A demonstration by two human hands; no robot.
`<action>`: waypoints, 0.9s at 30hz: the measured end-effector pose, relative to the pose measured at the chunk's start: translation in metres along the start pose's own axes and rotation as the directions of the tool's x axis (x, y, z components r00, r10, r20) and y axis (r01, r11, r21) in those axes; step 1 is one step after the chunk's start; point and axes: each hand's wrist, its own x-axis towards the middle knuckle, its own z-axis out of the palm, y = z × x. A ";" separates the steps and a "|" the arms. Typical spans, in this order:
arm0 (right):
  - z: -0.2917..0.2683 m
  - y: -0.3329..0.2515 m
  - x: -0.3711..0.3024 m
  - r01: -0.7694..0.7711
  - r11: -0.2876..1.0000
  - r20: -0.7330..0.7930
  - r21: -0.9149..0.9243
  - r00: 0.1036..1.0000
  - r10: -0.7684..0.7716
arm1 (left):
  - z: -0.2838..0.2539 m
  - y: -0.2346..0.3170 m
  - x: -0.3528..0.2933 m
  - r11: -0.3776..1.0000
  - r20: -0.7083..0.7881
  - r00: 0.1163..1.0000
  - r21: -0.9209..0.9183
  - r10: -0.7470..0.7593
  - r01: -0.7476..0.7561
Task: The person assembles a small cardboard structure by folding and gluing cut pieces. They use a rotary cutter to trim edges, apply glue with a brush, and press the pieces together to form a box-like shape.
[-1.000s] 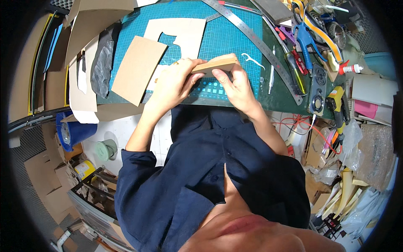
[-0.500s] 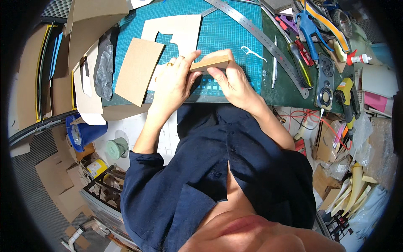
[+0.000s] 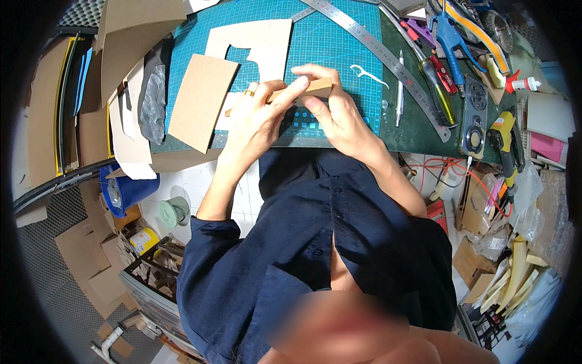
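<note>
Your thick tan block (image 3: 320, 89): edge facing you, partly covered, held between left hand (image 3: 256, 121) and right hand (image 3: 341, 118).

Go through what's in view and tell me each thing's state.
Left hand: curled, on the block
Right hand: gripping the block
Block: held in both hands
Pale sheet: lying flat, cut through
Brown sheet: lying, no cutout visible
Ruler: lying slantwise
Grey device: cable plugged in
Mat: partly covered

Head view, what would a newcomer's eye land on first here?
Likely the wooden block between the left hand and the right hand, above the teal cutting mat. Next, perhaps the long metal ruler slanting across the mat's right edge, then the yellow-and-black tool to its right.
</note>
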 end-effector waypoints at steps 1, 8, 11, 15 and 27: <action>0.000 0.000 0.001 0.013 1.000 -0.002 0.005 1.000 -0.013 | -0.001 0.001 0.001 1.000 0.009 1.000 0.002 -0.007 0.007; -0.001 -0.002 0.003 -0.002 0.998 0.008 0.059 1.000 0.002 | -0.006 0.006 0.005 0.999 0.047 0.998 -0.010 -0.052 0.053; -0.001 -0.003 0.005 0.006 0.999 -0.008 0.041 1.000 -0.006 | -0.008 0.007 0.007 0.999 0.039 0.999 -0.005 -0.037 0.037; 0.002 0.000 0.000 -0.046 0.997 -0.021 0.060 0.999 0.047 | -0.004 0.002 0.006 0.998 0.009 1.000 -0.062 0.004 -0.004; 0.006 0.004 -0.003 -0.012 0.999 -0.037 -0.041 0.999 0.010 | -0.003 -0.002 0.006 0.984 -0.017 0.999 -0.175 0.028 -0.030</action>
